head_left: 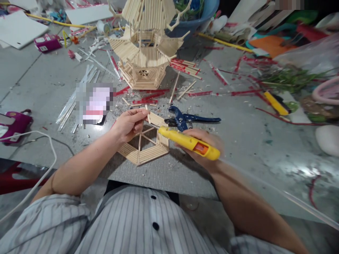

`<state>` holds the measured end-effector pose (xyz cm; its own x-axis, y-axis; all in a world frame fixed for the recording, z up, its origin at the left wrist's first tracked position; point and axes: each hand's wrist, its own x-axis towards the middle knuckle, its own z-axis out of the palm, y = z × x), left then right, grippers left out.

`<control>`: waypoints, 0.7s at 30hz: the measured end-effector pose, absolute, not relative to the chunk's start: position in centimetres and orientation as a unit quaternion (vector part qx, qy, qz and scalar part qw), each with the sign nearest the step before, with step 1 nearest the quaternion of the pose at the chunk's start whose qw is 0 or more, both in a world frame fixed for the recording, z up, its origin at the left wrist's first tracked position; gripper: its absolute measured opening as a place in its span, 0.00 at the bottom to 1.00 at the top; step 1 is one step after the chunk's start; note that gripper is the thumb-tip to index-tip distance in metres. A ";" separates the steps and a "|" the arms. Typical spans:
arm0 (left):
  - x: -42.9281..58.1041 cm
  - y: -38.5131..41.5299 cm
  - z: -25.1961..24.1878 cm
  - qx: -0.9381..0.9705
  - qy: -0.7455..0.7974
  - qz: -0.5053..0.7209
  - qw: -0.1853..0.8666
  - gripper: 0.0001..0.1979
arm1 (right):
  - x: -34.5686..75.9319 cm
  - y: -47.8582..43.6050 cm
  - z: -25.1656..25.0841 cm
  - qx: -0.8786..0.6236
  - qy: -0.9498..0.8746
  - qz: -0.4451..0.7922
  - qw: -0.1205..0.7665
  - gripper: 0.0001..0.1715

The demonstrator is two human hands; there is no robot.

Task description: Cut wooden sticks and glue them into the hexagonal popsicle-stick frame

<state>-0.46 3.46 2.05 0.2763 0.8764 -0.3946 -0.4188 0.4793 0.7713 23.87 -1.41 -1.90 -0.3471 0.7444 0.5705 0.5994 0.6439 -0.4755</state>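
Note:
Between the fingertips of my left hand [132, 123] is a short wooden stick [147, 112], pinched and tilted over a flat hexagonal stick frame [150, 155]. The frame lies on the table with thin spokes meeting at its centre. My right hand [203, 144] is wrapped round a yellow glue gun [188, 141], whose dark nozzle points left, close to the stick. A clear glue rod trails from the gun's back end. Just beyond the gun lie blue-handled cutters [181, 118]. Farther back stands a tiered pagoda model [148, 56] built from sticks.
A phone [96, 106] lies left of the frame, near clear glue sticks [76, 95]. Loose sticks and red wrapper strips [150, 95] litter the table. A blue basin [196, 21] stands behind the pagoda. At right are a yellow cutter knife [277, 103] and greenery [291, 79]. A white cable [50, 141] crosses the left.

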 end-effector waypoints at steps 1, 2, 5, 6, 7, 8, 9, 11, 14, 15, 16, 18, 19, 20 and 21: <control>-0.5 3.4 2.1 0.273 0.421 0.431 0.750 0.08 | 23.9 -1.5 -1.8 -0.415 -0.814 0.100 0.394 0.12; -0.5 3.4 2.1 0.273 0.425 0.430 0.748 0.08 | 23.9 -1.6 -1.7 -0.420 -0.813 0.111 0.389 0.12; -0.4 3.4 2.2 0.277 0.433 0.427 0.744 0.08 | 23.8 -1.7 -1.3 -0.457 -0.806 0.150 0.345 0.09; -0.4 3.4 2.2 0.280 0.434 0.425 0.743 0.08 | 23.8 -1.7 -1.2 -0.470 -0.801 0.155 0.336 0.08; -0.4 3.4 2.2 0.283 0.435 0.424 0.742 0.08 | 23.8 -1.7 -1.2 -0.479 -0.798 0.157 0.331 0.08; -0.4 3.4 2.2 0.285 0.434 0.424 0.742 0.08 | 23.9 -1.6 -1.3 -0.483 -0.796 0.155 0.329 0.08; -0.4 3.4 2.2 0.287 0.433 0.424 0.742 0.08 | 23.9 -1.6 -1.4 -0.482 -0.796 0.149 0.336 0.08; -0.4 3.3 2.1 0.288 0.430 0.424 0.743 0.08 | 24.0 -1.5 -1.6 -0.472 -0.796 0.136 0.353 0.09; -0.4 3.3 2.1 0.289 0.431 0.425 0.741 0.07 | 24.1 -1.5 -1.9 -0.458 -0.799 0.129 0.368 0.10; -0.4 3.3 2.1 0.291 0.431 0.425 0.741 0.07 | 24.2 -1.5 -2.0 -0.453 -0.801 0.128 0.369 0.10; -0.4 3.3 2.1 0.291 0.430 0.426 0.741 0.07 | 24.2 -1.6 -2.0 -0.448 -0.804 0.127 0.371 0.11; -0.4 3.3 2.1 0.293 0.428 0.427 0.741 0.07 | 24.1 -1.6 -2.1 -0.437 -0.804 0.127 0.382 0.12; -0.4 3.3 2.1 0.294 0.427 0.427 0.741 0.07 | 24.1 -1.6 -2.1 -0.432 -0.804 0.128 0.389 0.12; -0.4 3.3 2.1 0.295 0.425 0.426 0.742 0.07 | 24.1 -1.6 -2.1 -0.429 -0.802 0.130 0.394 0.12; -0.4 3.4 2.0 0.296 0.424 0.426 0.742 0.07 | 24.1 -1.5 -2.2 -0.430 -0.801 0.132 0.395 0.11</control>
<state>-0.40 3.36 2.05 0.2765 0.8838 -0.3774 -0.3820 0.4615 0.8007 24.14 -1.52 -2.19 -0.3186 0.7929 0.5195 0.5851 0.5957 -0.5503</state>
